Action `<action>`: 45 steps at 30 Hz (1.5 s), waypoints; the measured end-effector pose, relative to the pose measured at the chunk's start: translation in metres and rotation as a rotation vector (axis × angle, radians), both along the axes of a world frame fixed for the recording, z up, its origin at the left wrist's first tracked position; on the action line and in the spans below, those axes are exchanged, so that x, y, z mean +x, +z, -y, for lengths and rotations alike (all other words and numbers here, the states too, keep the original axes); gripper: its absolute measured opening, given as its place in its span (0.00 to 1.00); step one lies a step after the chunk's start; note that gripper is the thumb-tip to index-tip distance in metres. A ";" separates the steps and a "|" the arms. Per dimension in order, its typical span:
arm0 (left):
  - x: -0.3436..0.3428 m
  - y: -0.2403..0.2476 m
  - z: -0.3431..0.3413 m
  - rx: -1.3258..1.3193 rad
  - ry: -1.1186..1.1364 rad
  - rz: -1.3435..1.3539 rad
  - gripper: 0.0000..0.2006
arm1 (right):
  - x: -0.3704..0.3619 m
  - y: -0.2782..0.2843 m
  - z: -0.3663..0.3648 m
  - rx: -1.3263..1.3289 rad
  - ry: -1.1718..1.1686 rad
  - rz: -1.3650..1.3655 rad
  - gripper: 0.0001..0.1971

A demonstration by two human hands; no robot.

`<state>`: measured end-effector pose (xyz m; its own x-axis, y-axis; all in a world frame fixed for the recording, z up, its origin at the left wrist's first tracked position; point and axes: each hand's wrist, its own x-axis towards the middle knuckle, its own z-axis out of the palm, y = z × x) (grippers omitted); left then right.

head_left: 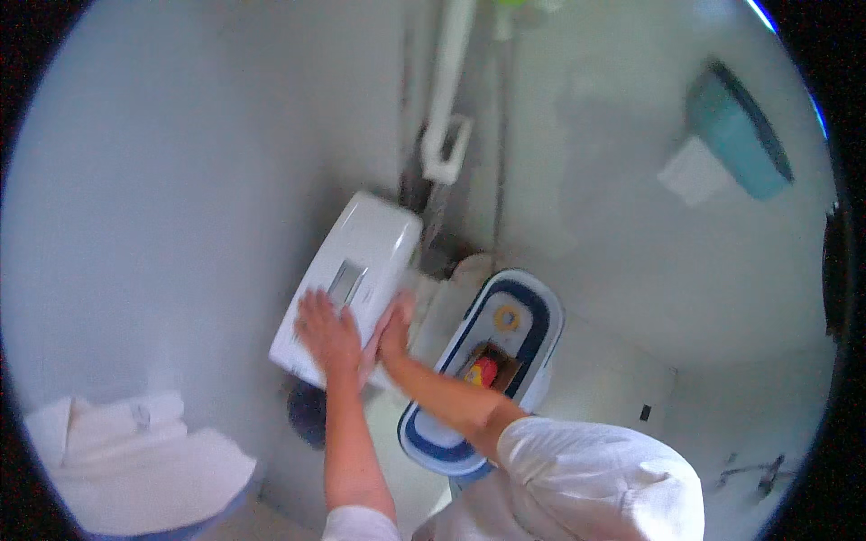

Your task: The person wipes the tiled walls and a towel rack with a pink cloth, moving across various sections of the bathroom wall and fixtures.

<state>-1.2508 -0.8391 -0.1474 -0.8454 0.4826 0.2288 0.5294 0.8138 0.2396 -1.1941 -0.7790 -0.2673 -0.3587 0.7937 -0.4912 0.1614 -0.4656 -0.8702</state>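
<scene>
A white, rounded box-shaped appliance (383,233) with a small grey panel is mounted at the left wall. My left hand (329,335) lies flat on its front below the panel, fingers apart and holding nothing. At its right side is my right hand (394,335), closed over what looks like a pale pink cloth (369,359) pressed along the side. Part of that cloth is hidden by my hand, and blur softens its outline.
Right of the appliance is a blue and white oval tub (550,311) holding a yellow ring (507,317) and a red and yellow item (484,371). White pipes (451,72) run above. A teal holder (735,135) with white paper hangs far right; folded white cloths (153,469) lie lower left.
</scene>
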 end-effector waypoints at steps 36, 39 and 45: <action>0.209 0.482 -0.441 0.848 -0.930 -0.413 0.31 | 0.285 0.710 -0.519 2.630 0.427 0.106 0.20; 0.226 0.502 -0.474 0.949 -0.941 -0.480 0.30 | 0.263 0.721 -0.530 2.518 0.651 0.109 0.21; 0.189 0.509 -0.510 1.194 -0.877 -0.167 0.29 | 0.237 0.705 -0.535 2.557 0.488 -0.046 0.25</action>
